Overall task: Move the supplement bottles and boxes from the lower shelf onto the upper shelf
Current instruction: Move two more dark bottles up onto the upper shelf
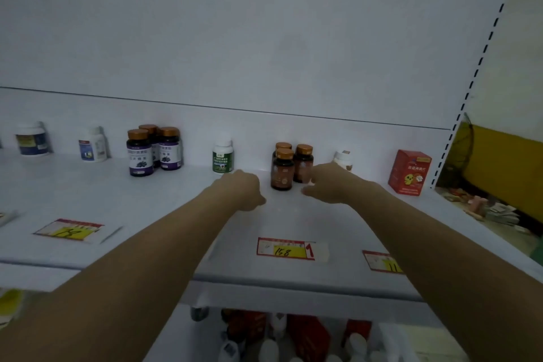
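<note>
Both hands are hovering over the upper shelf [147,214] beside the brown bottles [283,170], the left hand [244,188] curling empty, the right hand [326,182] showing an unclear grasp (stock is waiting on the lower shelf [176,338]), so reaching down is likely coming next.

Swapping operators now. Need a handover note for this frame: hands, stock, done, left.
Left hand: fingers curled, nothing seen in it, over the upper shelf.
Right hand: right beside the brown bottles; can't tell whether it touches them.
Done: the upper shelf carries a blue-label jar, a white bottle, three purple-label bottles, a green-label bottle, the three brown bottles, a half-hidden white bottle and a red box.
Left: red boxes and white-capped bottles below.
</note>
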Motion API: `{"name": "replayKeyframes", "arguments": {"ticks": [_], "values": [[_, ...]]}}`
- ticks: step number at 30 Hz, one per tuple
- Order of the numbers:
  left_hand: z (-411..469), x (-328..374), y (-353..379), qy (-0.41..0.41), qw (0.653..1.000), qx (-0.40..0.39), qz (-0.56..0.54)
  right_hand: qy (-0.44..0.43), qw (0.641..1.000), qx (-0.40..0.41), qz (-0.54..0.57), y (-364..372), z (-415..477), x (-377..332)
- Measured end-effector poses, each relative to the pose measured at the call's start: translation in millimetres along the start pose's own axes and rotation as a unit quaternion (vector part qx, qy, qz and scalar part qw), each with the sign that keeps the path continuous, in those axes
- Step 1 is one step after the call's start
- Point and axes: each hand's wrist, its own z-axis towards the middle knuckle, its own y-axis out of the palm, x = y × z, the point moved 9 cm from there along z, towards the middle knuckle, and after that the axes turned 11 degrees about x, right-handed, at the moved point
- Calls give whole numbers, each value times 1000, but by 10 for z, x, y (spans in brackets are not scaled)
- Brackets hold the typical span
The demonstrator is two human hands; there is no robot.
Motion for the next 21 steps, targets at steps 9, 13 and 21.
{"name": "replayKeyframes", "arguments": {"ticks": [9, 13, 21], "values": [[-895, -235, -503, 64, 996, 58, -19, 5, 999, 45, -13, -381, -990, -544], [-1547, -283, -764, 121, 982, 134, -57, 40, 993, 108, 6, -506, -1575, -822], [-2635, -454, -427, 205, 957, 143, -145, 103, 990, 94, 24, -117, -2597, -1213]]}}
